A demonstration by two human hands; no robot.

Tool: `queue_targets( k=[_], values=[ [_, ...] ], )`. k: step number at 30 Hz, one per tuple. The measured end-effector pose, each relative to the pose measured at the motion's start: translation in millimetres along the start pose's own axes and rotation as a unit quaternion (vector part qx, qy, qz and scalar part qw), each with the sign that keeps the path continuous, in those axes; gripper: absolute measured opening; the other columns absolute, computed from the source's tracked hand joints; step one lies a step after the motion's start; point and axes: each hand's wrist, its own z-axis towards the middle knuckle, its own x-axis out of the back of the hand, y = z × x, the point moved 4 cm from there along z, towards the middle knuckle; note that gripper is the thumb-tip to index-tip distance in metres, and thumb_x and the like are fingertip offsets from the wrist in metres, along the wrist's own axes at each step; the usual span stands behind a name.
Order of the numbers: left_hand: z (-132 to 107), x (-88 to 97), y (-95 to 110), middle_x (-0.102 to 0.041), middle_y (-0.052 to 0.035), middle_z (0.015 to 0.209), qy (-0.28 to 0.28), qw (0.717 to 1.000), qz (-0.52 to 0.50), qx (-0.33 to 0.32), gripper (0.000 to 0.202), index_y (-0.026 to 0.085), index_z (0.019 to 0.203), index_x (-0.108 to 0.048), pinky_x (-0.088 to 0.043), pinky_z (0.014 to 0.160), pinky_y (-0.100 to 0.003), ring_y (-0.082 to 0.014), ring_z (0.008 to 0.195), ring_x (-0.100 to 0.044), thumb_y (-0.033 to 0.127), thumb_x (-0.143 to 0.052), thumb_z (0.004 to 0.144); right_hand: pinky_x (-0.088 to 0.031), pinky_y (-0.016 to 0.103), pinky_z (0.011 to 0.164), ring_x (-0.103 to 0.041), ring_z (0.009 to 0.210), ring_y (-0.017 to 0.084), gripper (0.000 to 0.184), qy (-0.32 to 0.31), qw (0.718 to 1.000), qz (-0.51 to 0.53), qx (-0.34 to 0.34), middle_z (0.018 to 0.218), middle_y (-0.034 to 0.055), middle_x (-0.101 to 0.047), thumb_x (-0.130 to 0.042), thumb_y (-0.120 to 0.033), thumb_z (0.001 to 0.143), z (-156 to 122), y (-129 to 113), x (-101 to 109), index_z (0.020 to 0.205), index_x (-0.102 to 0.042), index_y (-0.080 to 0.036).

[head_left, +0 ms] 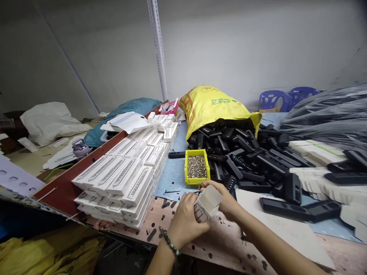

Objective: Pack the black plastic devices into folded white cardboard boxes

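Note:
My left hand (187,217) grips a small white cardboard box (207,204) with a line drawing printed on its side. The box is tilted, and its near end stands open towards me. My right hand (222,196) is closed at the far side of the same box, with its fingers curled; the box partly hides them. Just beyond the hands sits a yellow bin (197,180) full of small shiny metal parts (196,166). Right of it lies a heap of black plastic bars (252,160), spilling from a yellow sack (215,107).
Stacked white printed boxes (123,175) stand on the left beside a reddish-brown board (64,189). Flat white cardboard (286,229) lies at right under some black pieces. Further off are a grey plastic-wrapped bundle (329,114), purple chairs (273,100) and a metal post (158,49).

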Motion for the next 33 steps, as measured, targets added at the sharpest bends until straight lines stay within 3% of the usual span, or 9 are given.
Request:
queue_targets(
  k=[5,10,15,18,20,22,25,29,33],
  values=[
    [5,-2.7,-6,-0.034,-0.0127,0.148,0.022,0.998,0.024,0.055,0.052,0.018,0.118,-0.052,-0.043,0.106,-0.042,-0.0283,0.131,-0.045,0.024,-0.059,0.067,-0.051,0.03,0.077,-0.061,0.081,0.016,0.029,0.155,0.981,0.117,-0.017,0.089,0.0041,-0.062,-0.047,-0.047,0.093,-12,0,32,0.096,-0.056,-0.02],
    [12,-2.0,-2,-0.057,-0.0068,0.122,0.004,0.997,0.04,0.06,0.054,0.023,0.126,-0.048,-0.049,0.095,-0.038,-0.023,0.109,-0.058,0.027,-0.056,0.073,-0.042,0.041,0.102,-0.053,0.114,0.023,0.028,0.042,0.994,-0.091,0.05,0.12,0.009,-0.06,-0.053,-0.035,0.092,-35,-10,54,0.114,-0.064,-0.023],
    [14,4.1,-7,-0.062,-0.0097,0.111,-0.004,0.984,-0.016,0.179,0.063,0.021,0.132,-0.038,-0.051,0.083,-0.04,-0.0258,0.096,-0.061,0.051,-0.054,0.079,-0.04,0.052,0.102,-0.051,0.118,0.03,0.049,0.045,0.924,-0.37,-0.091,0.126,0.0124,-0.059,-0.049,-0.011,0.081,-86,49,133,0.13,-0.054,-0.02],
    [13,-7.9,4,-0.058,-0.0112,0.12,-0.044,0.982,-0.048,0.177,0.07,0.022,0.137,-0.031,-0.052,0.081,-0.038,-0.0263,0.1,-0.061,0.046,-0.058,0.076,-0.044,0.055,0.095,-0.059,0.107,0.034,0.057,0.036,0.902,-0.402,-0.153,0.11,0.0154,-0.065,-0.051,-0.005,0.068,-109,76,163,0.124,-0.056,-0.016],
    [12,-24.1,16,-0.057,-0.0108,0.122,-0.092,0.983,-0.043,0.151,0.067,0.023,0.136,-0.035,-0.052,0.079,-0.037,-0.0263,0.102,-0.06,0.037,-0.058,0.075,-0.048,0.051,0.092,-0.062,0.104,0.031,0.057,0.113,0.937,-0.294,-0.154,0.109,0.0136,-0.065,-0.051,-0.012,0.074,-111,70,171,0.131,-0.045,-0.019],
    [11,-39.6,32,-0.058,-0.0083,0.122,-0.111,0.988,-0.029,0.101,0.061,0.023,0.131,-0.043,-0.05,0.086,-0.037,-0.0252,0.106,-0.058,0.028,-0.057,0.072,-0.051,0.049,0.089,-0.064,0.105,0.029,0.056,0.222,0.966,-0.037,-0.129,0.116,0.0108,-0.062,-0.05,-0.023,0.084,-105,53,167,0.136,-0.031,-0.028],
    [12,-55.1,51,-0.06,-0.005,0.117,-0.111,0.992,-0.024,0.057,0.058,0.024,0.125,-0.048,-0.049,0.089,-0.037,-0.0233,0.104,-0.058,0.023,-0.057,0.068,-0.053,0.052,0.087,-0.065,0.106,0.029,0.055,0.274,0.908,0.306,-0.084,0.126,0.0085,-0.057,-0.057,-0.035,0.087,-93,26,136,0.133,-0.027,-0.036],
    [12,-54.3,59,-0.061,-0.0053,0.118,-0.064,0.996,-0.052,0.043,0.061,0.024,0.127,-0.045,-0.049,0.092,-0.038,-0.0231,0.105,-0.059,0.024,-0.06,0.068,-0.039,0.054,0.106,-0.052,0.125,0.029,0.047,0.179,0.963,0.196,-0.038,0.137,0.0101,-0.051,-0.068,-0.036,0.083,-87,3,94,0.126,-0.047,-0.033],
    [2,-47.0,51,-0.053,-0.0102,0.134,-0.018,0.996,-0.075,0.032,0.074,0.021,0.139,-0.03,-0.046,0.103,-0.041,-0.0245,0.12,-0.054,0.031,-0.062,0.074,-0.024,0.049,0.117,-0.03,0.141,0.029,0.03,0.037,0.996,0.082,-0.025,0.154,0.0052,-0.03,-0.053,-0.045,0.092,-82,8,64,0.109,-0.069,-0.028]
  ],
)
